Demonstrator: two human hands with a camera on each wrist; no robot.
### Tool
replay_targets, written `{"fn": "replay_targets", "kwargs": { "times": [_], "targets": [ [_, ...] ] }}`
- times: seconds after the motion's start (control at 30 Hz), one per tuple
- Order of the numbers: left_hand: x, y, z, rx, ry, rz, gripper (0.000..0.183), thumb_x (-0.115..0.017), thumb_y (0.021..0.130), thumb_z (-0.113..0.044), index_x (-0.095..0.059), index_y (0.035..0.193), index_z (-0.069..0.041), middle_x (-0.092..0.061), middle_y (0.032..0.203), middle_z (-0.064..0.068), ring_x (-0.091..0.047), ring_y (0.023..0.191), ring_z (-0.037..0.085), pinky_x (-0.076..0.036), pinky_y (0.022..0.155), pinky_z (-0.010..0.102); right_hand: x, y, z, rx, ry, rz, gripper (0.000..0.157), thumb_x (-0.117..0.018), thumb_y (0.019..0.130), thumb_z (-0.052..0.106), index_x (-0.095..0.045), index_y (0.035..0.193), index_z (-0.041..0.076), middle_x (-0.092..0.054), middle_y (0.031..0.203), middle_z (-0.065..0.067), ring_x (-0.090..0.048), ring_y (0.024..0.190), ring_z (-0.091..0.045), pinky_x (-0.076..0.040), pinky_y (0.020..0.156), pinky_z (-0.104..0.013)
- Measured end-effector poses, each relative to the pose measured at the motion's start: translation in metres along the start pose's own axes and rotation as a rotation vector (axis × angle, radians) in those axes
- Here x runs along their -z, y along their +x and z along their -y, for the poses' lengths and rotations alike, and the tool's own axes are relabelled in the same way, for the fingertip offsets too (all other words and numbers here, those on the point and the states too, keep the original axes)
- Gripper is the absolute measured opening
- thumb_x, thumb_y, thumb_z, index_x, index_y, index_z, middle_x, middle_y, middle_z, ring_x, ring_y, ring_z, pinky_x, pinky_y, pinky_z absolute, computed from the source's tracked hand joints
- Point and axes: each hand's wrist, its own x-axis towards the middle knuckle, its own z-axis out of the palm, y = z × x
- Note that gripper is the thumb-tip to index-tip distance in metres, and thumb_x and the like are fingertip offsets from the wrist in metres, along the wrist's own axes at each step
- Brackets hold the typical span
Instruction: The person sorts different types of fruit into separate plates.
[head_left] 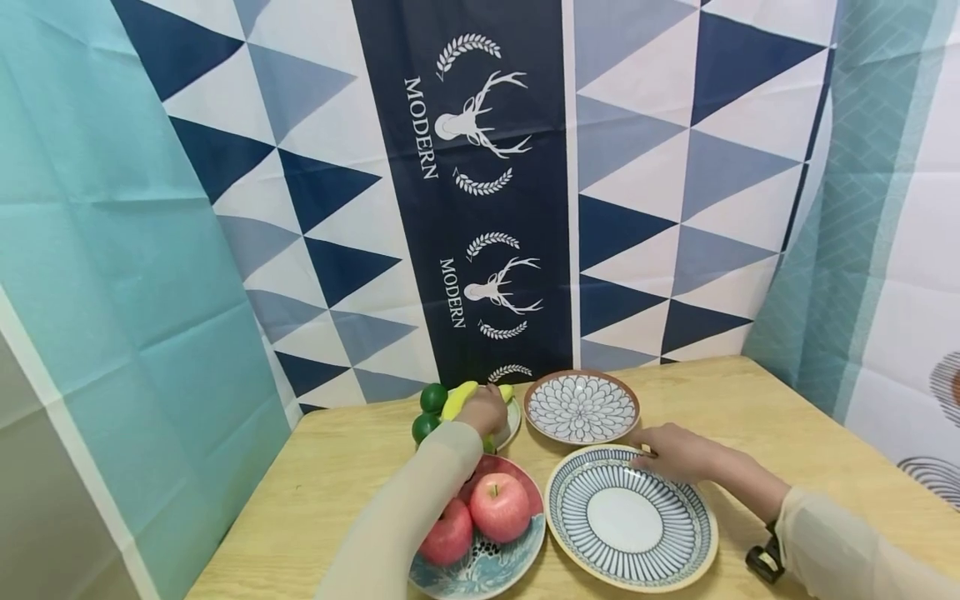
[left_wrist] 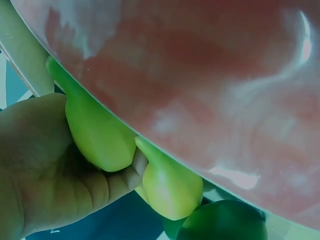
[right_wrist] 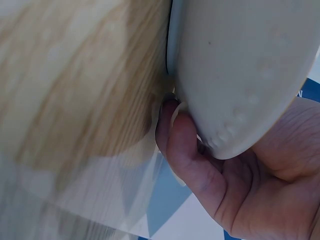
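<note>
And straight in at the lower middle of the frame, gripping the right-hand banana with the left hand, with fingers curled round it and squeezed in beside the neighbouring banana! Right there over the pale plate, just left of the brown-rimmed plate, and near the green fruit on the left. Lifted or resting? Impossible to tell from here. Now across to the lower right, pinching the striped plate by its upper-right rim with the right hand, with fingertips tucked under the edge in the right wrist view. No room to spare between plate and tabletop down there! As for progress, already settled at the bottom centre: a pair of apples in the red-and-blue plate, partly behind the left sleeve. Done, too, by the look of it: getting a firm hold at both ends. Not yet done: bringing the banana away from the pale plate, or putting any fruit on the striped plate or the brown-rimmed plate. Probably somewhere in mid-handling, then, with plenty yet untouched at the back.
</note>
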Motion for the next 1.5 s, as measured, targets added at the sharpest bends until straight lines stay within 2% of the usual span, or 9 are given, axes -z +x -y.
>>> {"fn": "replay_targets", "kwargs": {
  "times": [0.27,0.5,0.63,0.83,1.07,1.2,1.33,1.5],
  "targets": [
    [-0.010,0.018,0.003,0.004,0.043,0.039,0.085,-0.071,0.091,-0.010,-0.028,0.164,-0.002,-0.051,0.149,0.019,-0.057,0.114,0.027,-0.057,0.093,0.034,-0.007,0.002,0.003,-0.021,0.008,0.010,0.010,-0.072,0.101,0.022,-0.068,0.104,0.014,-0.059,0.082,0.007,-0.053,0.073,-0.011,-0.047,0.069,-0.034],
    [0.016,-0.010,-0.005,-0.067,-0.001,-0.018,0.078,-0.073,0.095,-0.013,-0.033,0.161,-0.001,-0.053,0.140,0.020,-0.059,0.108,0.026,-0.057,0.093,0.034,-0.005,0.000,0.002,-0.018,0.009,0.007,0.016,-0.072,0.101,0.022,-0.071,0.112,0.010,-0.064,0.087,0.007,-0.056,0.076,-0.010,-0.050,0.072,-0.036],
    [0.026,-0.013,-0.008,-0.113,0.023,-0.028,0.071,-0.068,0.099,-0.016,-0.034,0.160,-0.004,-0.054,0.137,0.018,-0.058,0.107,0.026,-0.056,0.095,0.036,-0.001,0.000,0.002,-0.024,-0.002,0.007,0.024,-0.073,0.101,0.022,-0.071,0.119,0.007,-0.068,0.093,0.004,-0.059,0.081,-0.011,-0.053,0.075,-0.039],
    [0.036,-0.014,-0.009,-0.197,0.117,-0.053,0.069,-0.061,0.104,-0.022,-0.031,0.164,-0.004,-0.051,0.150,0.020,-0.058,0.120,0.026,-0.050,0.108,0.039,0.000,0.001,0.001,-0.022,-0.014,0.009,0.026,-0.072,0.101,0.021,-0.070,0.122,0.005,-0.070,0.097,0.001,-0.061,0.083,-0.012,-0.054,0.076,-0.040],
    [0.055,-0.029,-0.010,-0.270,0.144,-0.095,0.064,-0.067,0.099,-0.021,-0.040,0.156,-0.008,-0.058,0.138,0.017,-0.060,0.114,0.028,-0.052,0.101,0.041,0.001,0.000,0.001,-0.022,-0.020,-0.003,0.030,-0.074,0.100,0.023,-0.071,0.124,0.005,-0.072,0.099,0.000,-0.061,0.083,-0.011,-0.054,0.077,-0.040],
    [0.063,-0.036,-0.013,-0.300,0.152,-0.095,0.062,-0.066,0.100,-0.025,-0.041,0.155,-0.011,-0.059,0.139,0.015,-0.060,0.115,0.028,-0.052,0.100,0.042,0.003,0.000,0.000,-0.016,-0.026,-0.002,0.026,-0.073,0.100,0.024,-0.071,0.119,0.006,-0.068,0.093,0.002,-0.059,0.080,-0.011,-0.052,0.073,-0.038],
    [0.065,-0.040,-0.017,-0.331,0.134,-0.080,0.059,-0.066,0.101,-0.030,-0.043,0.154,-0.015,-0.059,0.141,0.014,-0.060,0.116,0.028,-0.052,0.100,0.044,0.003,0.000,0.001,-0.026,-0.008,0.005,0.016,-0.073,0.101,0.023,-0.069,0.111,0.011,-0.062,0.086,0.005,-0.055,0.075,-0.011,-0.048,0.070,-0.036],
    [0.072,-0.054,-0.025,-0.414,0.153,-0.066,0.053,-0.066,0.101,-0.025,-0.048,0.150,-0.019,-0.060,0.142,0.010,-0.059,0.124,0.026,-0.051,0.103,0.044,0.001,-0.002,0.003,-0.018,-0.009,-0.001,0.011,-0.072,0.102,0.023,-0.066,0.102,0.014,-0.056,0.078,0.005,-0.052,0.071,-0.011,-0.045,0.067,-0.034]
  ]
}}
